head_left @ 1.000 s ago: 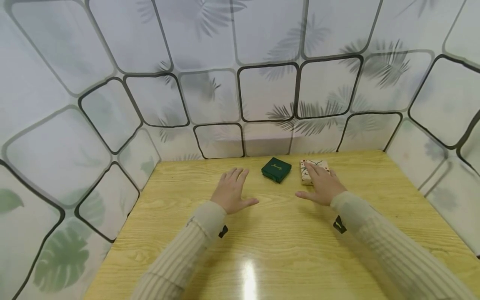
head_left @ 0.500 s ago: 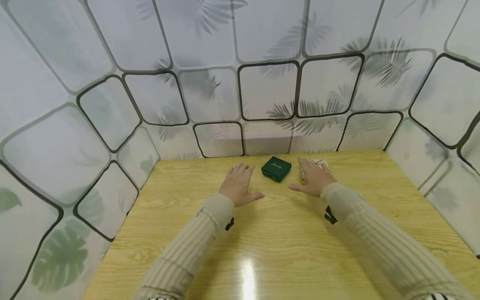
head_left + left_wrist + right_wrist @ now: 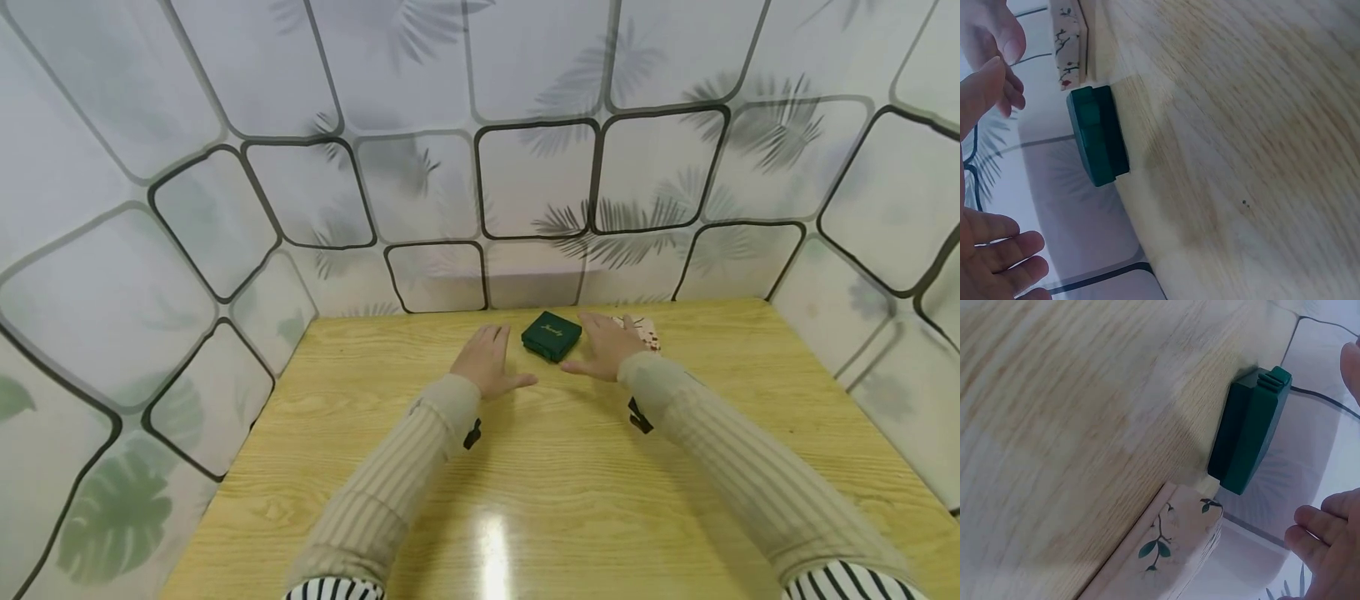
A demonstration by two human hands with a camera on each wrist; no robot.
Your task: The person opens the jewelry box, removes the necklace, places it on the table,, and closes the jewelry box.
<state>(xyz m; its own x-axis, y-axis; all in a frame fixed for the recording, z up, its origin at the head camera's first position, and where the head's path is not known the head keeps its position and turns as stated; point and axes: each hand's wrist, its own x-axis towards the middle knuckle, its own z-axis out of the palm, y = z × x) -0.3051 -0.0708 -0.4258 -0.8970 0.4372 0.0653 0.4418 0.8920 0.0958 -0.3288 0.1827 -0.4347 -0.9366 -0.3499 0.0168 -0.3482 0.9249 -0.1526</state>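
A small dark green box (image 3: 551, 335) with gold lettering on its lid lies on the table between my two hands. My left hand (image 3: 484, 360) hovers to its left, fingers extended and thumb spread, holding nothing. On the other side my right hand (image 3: 604, 347) is held with straight fingers and thumb apart, close to the box's right edge. In both wrist views a gap shows between the fingers and the green box (image 3: 1095, 135). A cream box with a floral print (image 3: 641, 331) sits behind the right hand, partly hidden by it; its printed side (image 3: 1166, 540) shows in the right wrist view.
The wooden table (image 3: 562, 483) runs up to a patterned cloth wall (image 3: 536, 183) at the back. Similar cloth stands along the left and right sides. Both boxes lie near the table's back edge.
Both hands have moved inward and forward, closing in on the green box from each side. The right hand has slid left off the floral box. The boxes have stayed put.
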